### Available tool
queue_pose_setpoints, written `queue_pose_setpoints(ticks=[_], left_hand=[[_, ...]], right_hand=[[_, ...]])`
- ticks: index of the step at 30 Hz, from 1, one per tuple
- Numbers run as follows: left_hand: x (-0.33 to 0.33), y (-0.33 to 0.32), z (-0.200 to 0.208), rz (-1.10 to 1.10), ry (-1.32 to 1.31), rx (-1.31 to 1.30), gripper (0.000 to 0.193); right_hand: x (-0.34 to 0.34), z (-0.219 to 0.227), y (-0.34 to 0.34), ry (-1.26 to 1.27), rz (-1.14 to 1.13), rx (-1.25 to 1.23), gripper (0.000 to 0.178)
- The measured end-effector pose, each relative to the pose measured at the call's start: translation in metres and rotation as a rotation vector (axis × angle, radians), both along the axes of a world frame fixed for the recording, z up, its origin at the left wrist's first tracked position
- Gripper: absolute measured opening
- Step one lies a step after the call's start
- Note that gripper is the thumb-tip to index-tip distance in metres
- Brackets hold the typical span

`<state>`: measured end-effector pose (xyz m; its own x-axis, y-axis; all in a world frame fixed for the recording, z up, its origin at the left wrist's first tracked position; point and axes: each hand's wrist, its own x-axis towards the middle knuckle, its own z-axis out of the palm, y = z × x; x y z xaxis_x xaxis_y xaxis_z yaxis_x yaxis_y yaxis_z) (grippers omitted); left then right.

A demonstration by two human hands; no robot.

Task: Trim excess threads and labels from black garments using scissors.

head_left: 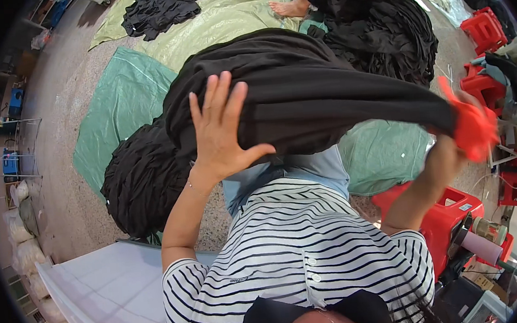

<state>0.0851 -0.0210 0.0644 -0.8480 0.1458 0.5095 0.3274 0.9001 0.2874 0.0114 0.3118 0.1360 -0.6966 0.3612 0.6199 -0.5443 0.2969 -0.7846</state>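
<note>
A long piece of black fabric stretches across in front of me, bunched and wide at the left and drawn narrow toward the right. My left hand lies over its left part, flat, with fingers and thumb spread. At the fabric's narrow right end is my right hand, smeared by motion and partly covered by a bright red, thin cloth or plastic piece. It seems to grip the fabric's end there; most of its fingers are hidden. A heap of black fabric rests on the floor below my left hand.
Green sheets cover parts of the floor. More black fabric is piled at the far right, near another person's bare foot. Red plastic stools stand along the right. A white panel is at my near left.
</note>
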Motion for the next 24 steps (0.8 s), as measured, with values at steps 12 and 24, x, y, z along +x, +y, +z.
queue_pose_setpoints(ticks=[12, 24], left_hand=[[0.051, -0.062, 0.048, -0.040, -0.413, 0.948, 0.062], [-0.057, -0.182, 0.041, 0.408, -0.269, 0.026, 0.042]], right_hand=[[0.012, 0.060, 0.122, -0.059, -0.107, 0.626, 0.041], [-0.168, -0.038, 0.002, -0.378, 0.057, 0.551, 0.043]])
